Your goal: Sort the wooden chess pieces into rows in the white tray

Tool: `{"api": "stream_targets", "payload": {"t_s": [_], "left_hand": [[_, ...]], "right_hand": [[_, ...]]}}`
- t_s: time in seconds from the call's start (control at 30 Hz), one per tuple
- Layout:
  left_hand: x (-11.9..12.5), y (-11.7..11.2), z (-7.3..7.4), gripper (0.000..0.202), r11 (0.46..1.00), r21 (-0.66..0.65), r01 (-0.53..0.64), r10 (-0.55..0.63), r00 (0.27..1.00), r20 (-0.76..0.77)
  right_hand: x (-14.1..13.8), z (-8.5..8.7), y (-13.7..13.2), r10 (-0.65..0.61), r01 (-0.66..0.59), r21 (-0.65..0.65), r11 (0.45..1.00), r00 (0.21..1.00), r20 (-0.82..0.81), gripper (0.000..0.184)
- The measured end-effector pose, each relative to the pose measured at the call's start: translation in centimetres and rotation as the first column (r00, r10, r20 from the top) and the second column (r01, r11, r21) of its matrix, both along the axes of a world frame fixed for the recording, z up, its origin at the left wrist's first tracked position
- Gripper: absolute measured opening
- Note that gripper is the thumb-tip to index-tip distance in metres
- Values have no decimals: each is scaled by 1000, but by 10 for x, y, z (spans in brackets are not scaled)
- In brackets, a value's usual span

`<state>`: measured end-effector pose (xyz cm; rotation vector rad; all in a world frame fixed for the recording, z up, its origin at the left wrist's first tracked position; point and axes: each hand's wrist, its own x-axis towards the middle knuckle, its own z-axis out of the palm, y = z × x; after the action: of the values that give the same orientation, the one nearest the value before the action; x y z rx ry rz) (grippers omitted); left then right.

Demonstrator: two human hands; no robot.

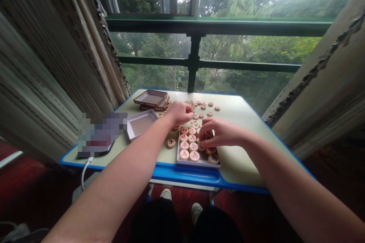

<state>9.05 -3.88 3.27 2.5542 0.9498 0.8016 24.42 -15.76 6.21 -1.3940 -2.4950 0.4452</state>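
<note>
A shallow white box (179, 159) near the table's front edge holds round Chinese chess pieces in rows, with red characters on the left and a dark-marked piece (213, 158) at the lower right. My right hand (221, 131) is over the box, its curved fingers and thumb round a Chinese chess piece (201, 146), partly covered by the fingertips. Beyond the box, my left hand (181, 112) is over the loose pieces with its fingers curled in. Whatever they hold is hidden. One loose piece (171, 143) lies left of the box.
Several more pieces (210, 114) are scattered across the pale table (242, 121). An empty white lid (142, 124) and stacked brown-edged trays (151, 98) are at the left. A pixelated device (102, 136) with a white cable (85, 171) lies at the left edge. Curtains flank the railed window.
</note>
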Motion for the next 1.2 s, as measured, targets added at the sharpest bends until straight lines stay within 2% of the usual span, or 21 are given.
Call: {"api": "stream_targets", "payload": {"t_s": [0.23, 0.47, 0.67, 0.93, 1.2], "left_hand": [[-1, -1, 1, 21, 1000, 2, -5, 5, 1000, 0], [0, -2, 2, 20, 1000, 4, 3, -3, 1000, 13], [0, -1, 2, 21, 1000, 19, -4, 3, 1000, 2], [0, 1, 0, 23, 998, 57, -13, 13, 1000, -12], [0, 9, -4, 27, 997, 78, 1, 5, 997, -77]], "right_hand": [[-1, -1, -1, 24, -24, 0, 1000, 1000, -4, 9], [2, 2, 1, -78, 78, 14, 997, 997, -21, 12], [1, -3, 2, -28, 31, 73, 997, 999, -38, 19], [4, 1, 0, -67, 69, 35, 997, 997, -35, 15], [4, 0, 1, -14, 15, 12, 1000, 1000, -14, 17]]}}
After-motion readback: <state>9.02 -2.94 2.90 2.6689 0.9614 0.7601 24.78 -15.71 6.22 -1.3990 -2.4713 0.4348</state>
